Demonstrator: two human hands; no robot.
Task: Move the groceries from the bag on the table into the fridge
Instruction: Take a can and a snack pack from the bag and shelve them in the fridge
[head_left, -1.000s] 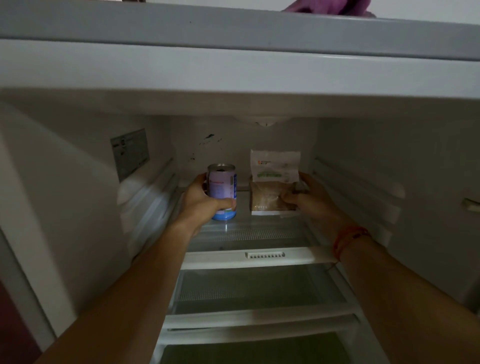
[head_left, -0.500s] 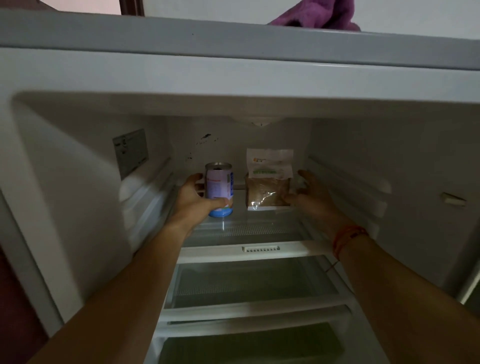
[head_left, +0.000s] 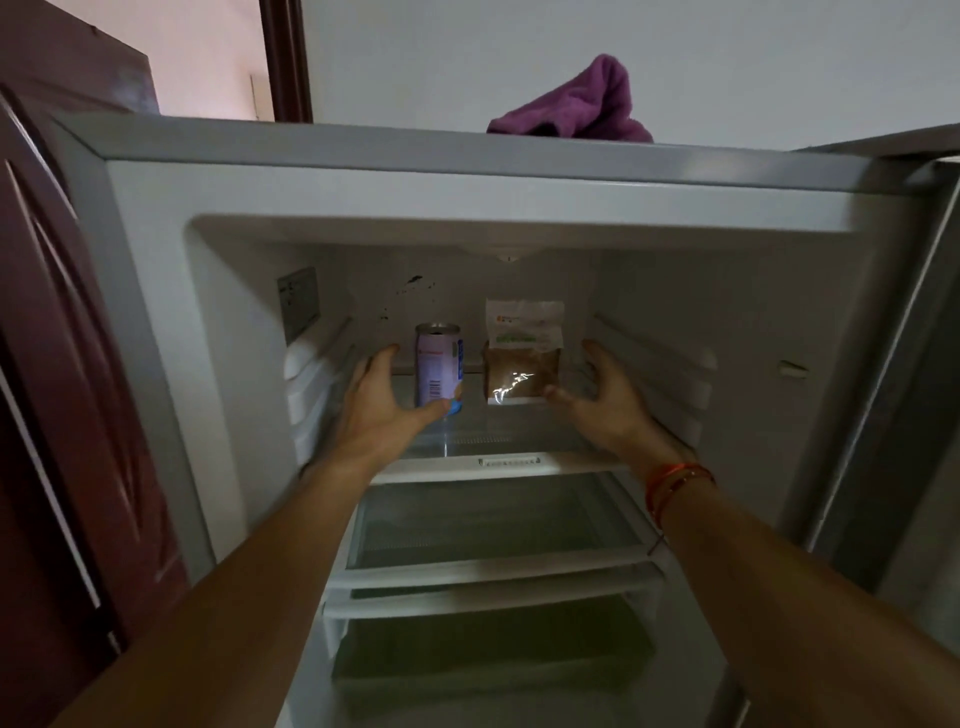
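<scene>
Can (head_left: 439, 364) and packet (head_left: 523, 358) stand on the fridge shelf (head_left: 493, 441); your left hand (head_left: 382, 400) and right hand (head_left: 597, 400) flank them, fingers spread, gripping nothing.

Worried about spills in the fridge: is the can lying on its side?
No, the can stands upright on the top shelf, just left of the packet.

You see two hands, your left hand (head_left: 382, 400) and your right hand (head_left: 602, 400). There is one can (head_left: 439, 369), one packet (head_left: 523, 353), one purple cloth (head_left: 576, 106) and one fridge (head_left: 467, 202).
</scene>
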